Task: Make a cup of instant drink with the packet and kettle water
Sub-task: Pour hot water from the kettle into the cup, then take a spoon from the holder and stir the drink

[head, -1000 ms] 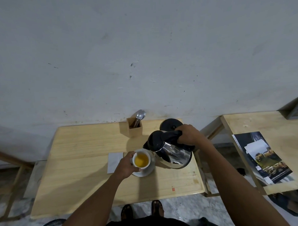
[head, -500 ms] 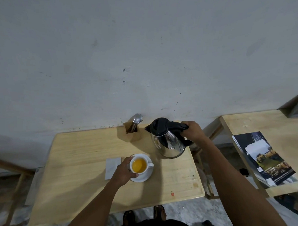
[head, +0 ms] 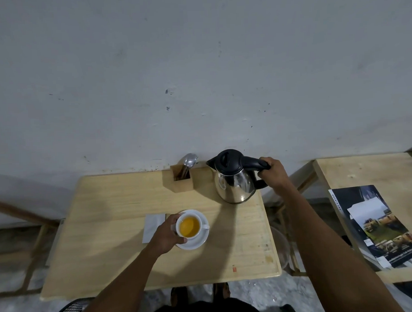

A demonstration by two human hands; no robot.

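A white cup (head: 189,226) full of orange-yellow drink stands on a white saucer (head: 198,242) in the middle of the wooden table (head: 104,229). My left hand (head: 164,235) wraps the cup's left side. A steel kettle (head: 235,178) with a black lid and handle stands upright at the table's back right corner. My right hand (head: 273,173) is closed around its handle. A white packet (head: 152,226) lies flat just left of the saucer, partly under my left hand.
A small wooden holder (head: 182,181) with a metal spoon (head: 189,161) stands against the wall, left of the kettle. A second wooden table (head: 364,173) on the right carries a dark magazine (head: 375,224). A dark chair edge (head: 70,311) shows at the bottom left.
The kettle was tilted over the cup a second ago. My right hand has swung it upright and moved it back right onto the table's corner. My left hand has stayed on the cup.
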